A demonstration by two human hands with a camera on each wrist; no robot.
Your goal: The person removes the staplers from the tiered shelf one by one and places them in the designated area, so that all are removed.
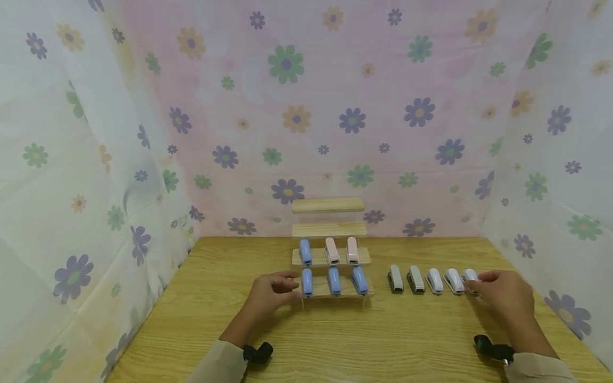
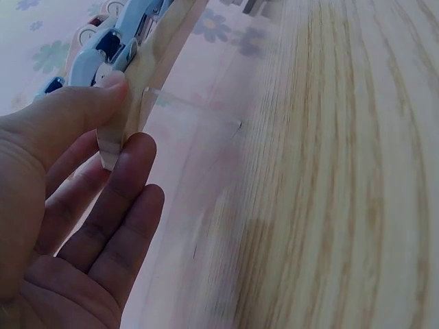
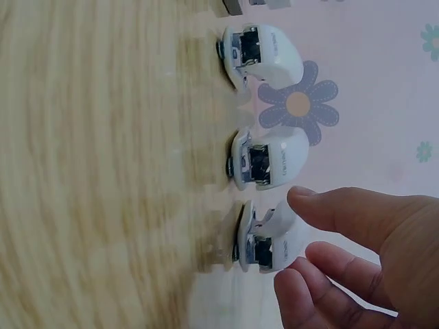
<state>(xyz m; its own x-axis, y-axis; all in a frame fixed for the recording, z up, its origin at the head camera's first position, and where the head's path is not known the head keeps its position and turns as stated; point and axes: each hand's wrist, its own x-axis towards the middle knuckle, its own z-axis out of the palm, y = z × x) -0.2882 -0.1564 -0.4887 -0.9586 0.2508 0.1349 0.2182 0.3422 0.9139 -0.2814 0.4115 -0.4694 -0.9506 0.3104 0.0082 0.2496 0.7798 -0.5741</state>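
My left hand (image 1: pixel 269 294) grips the left end of the lowest wooden shelf (image 2: pixel 130 116) of a stepped stand, thumb on top and fingertips below. Just by the thumb stands a blue stapler (image 1: pixel 307 282), with another blue stapler (image 1: pixel 333 281) and a tilted blue stapler (image 1: pixel 359 280) along the same shelf. At the right end of a row on the table, my right hand (image 1: pixel 505 298) has thumb and fingers around a white stapler (image 3: pixel 274 240), which still sits on the tabletop. Beside it stand a second white stapler (image 3: pixel 281 157) and a third white stapler (image 3: pixel 274 58).
One shelf up are a blue stapler (image 1: pixel 305 252) and two pink staplers (image 1: pixel 332 250). Two bare shelves (image 1: pixel 329 230) rise behind. Two grey staplers (image 1: pixel 395 279) begin the table row. Flowered cloth (image 1: pixel 325 175) encloses the wooden table (image 1: pixel 335 340) at the back and sides.
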